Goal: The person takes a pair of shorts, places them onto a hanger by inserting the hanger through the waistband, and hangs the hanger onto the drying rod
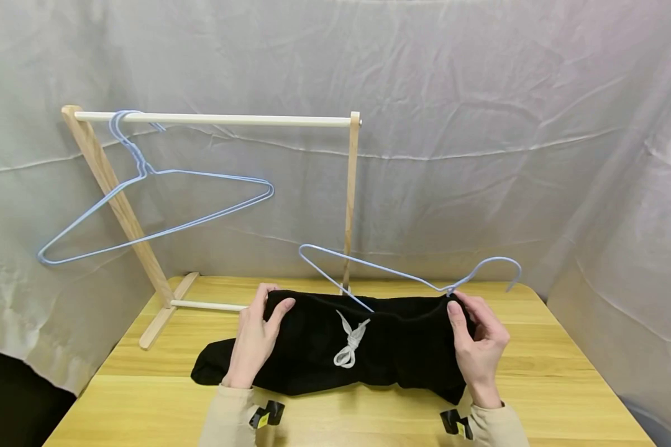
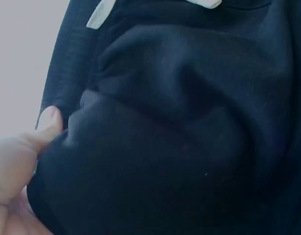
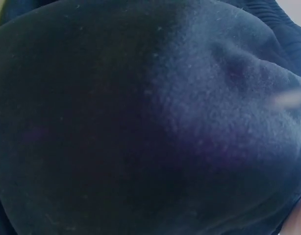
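Left hand (image 1: 255,340) and right hand (image 1: 481,341) pinch the black cloth drawstring garment (image 1: 416,344) by its waist over the yellow wood-grain table (image 1: 559,372), 1 light-blue wire hanger (image 1: 376,267) judged part-inserted, 1 shoulder outstanding.

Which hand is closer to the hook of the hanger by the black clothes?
Right. The right hand grips the black clothes close to the hook; the left hand holds their opposite side, farther away.

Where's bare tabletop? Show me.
Free: table right of the right hand, and left of the left sleeve, in front of the rack's foot. Crowded: the middle, where that hand and the left hand hold a black garment partly hiding a blue hanger.
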The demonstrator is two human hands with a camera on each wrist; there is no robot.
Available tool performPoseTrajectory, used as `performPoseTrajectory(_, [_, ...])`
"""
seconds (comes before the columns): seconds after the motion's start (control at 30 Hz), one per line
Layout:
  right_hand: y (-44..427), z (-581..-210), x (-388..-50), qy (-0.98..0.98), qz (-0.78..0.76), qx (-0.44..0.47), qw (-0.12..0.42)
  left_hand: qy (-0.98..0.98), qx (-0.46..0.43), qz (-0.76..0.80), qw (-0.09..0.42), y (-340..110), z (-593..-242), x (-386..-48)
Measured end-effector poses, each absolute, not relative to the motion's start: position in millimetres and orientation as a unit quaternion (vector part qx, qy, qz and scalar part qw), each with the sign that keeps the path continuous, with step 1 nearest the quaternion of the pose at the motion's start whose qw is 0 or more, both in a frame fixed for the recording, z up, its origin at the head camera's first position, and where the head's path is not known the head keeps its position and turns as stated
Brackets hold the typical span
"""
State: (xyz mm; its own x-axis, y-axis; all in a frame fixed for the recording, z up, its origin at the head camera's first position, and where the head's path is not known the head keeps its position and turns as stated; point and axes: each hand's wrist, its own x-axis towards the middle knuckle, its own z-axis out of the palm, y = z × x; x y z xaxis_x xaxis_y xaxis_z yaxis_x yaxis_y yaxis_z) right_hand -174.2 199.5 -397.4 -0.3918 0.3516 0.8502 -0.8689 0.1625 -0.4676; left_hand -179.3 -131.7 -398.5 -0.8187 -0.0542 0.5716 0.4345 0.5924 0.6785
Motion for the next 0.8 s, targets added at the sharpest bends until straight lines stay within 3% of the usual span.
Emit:
performPoseTrajectory(0.43, [201.1,-400.7,-174.8,-0.572,0.609,0.245,0.492,-0.771,-0.159,-0.478,0.389,-128.5,-392.7,-179.5])
performPoseTrajectory(0.8, [203.3,-401.9,-175.3,-0.608,0.582,0.260,0.473,-0.752,-0.164,-0.493,0.406,-127.0,-390.9,-178.9])
